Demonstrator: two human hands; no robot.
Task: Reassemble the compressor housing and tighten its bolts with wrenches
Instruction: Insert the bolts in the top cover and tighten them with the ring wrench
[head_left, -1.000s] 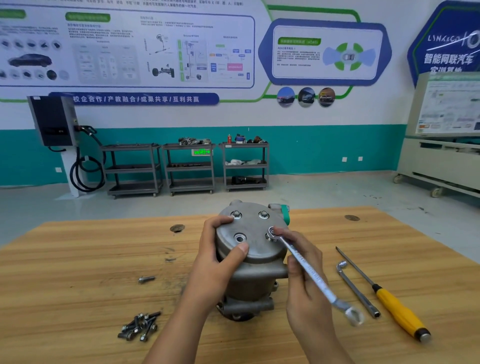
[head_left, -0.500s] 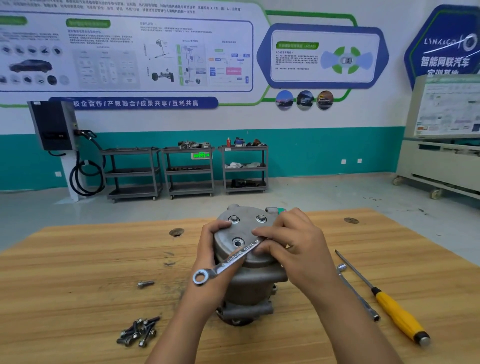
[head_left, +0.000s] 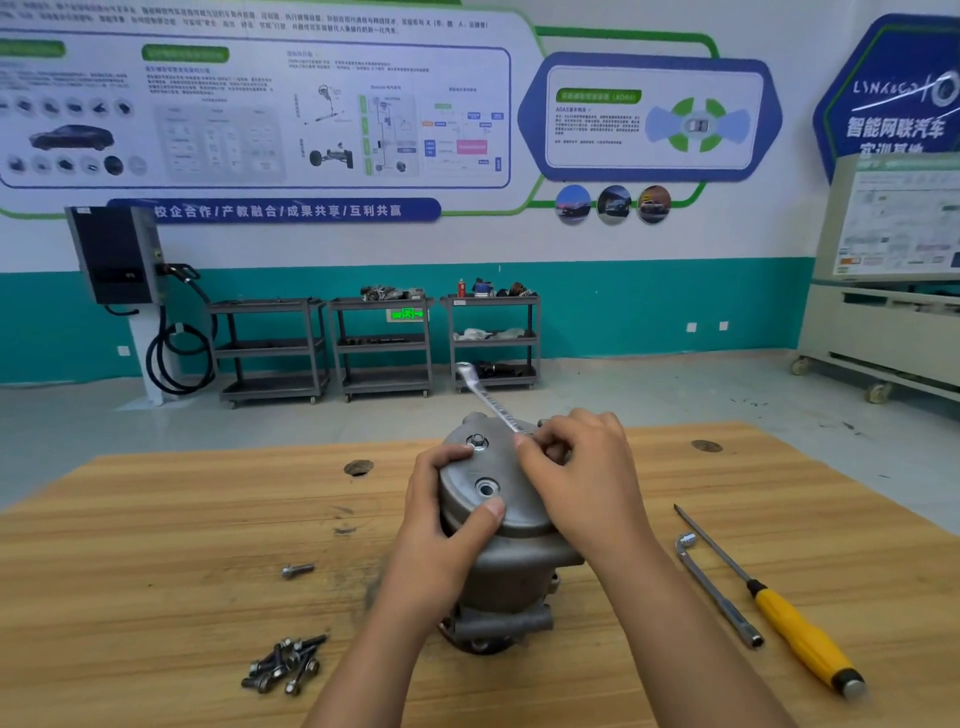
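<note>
**Tightening stroke on the end cover, seen from above.** My right hand (head_left: 576, 467) is curled over the far right edge of the end cover (head_left: 511, 501). Its fingertips (head_left: 535, 447) are pinched on the near end of a combination wrench (head_left: 491, 402). The wrench head, and the bolt it presumably sits on, are hidden beneath those fingers.

The wrench's long axis runs from the hand away from me and slightly to the left, with its free end lifted clear of the cover. As I judge it, the coming stroke pivots under my right fingers, so the handle must sweep round that hidden point. Only the right hand is placed to drive it.

My left hand (head_left: 447, 525) grips the left flank of the compressor housing (head_left: 519, 566). The thumb is laid on the cover and the fingers are wrapped over its rim, which should steady the body against the turning force. The housing stands on end at the middle of the wooden workbench (head_left: 156, 545), between my forearms.

On the cover, a seated bolt (head_left: 477, 441) shows just beside my left fingertips, and an empty bolt hole (head_left: 487, 487) lies just above my left thumb.

To the left, a single bolt (head_left: 297, 570) lies apart and a heap of bolts (head_left: 285, 665) lies nearer me, both closer to my left hand. To the right, an L-shaped socket wrench (head_left: 719, 592) and a yellow-handled screwdriver (head_left: 800, 639) lie side by side, well apart from the housing.
</note>
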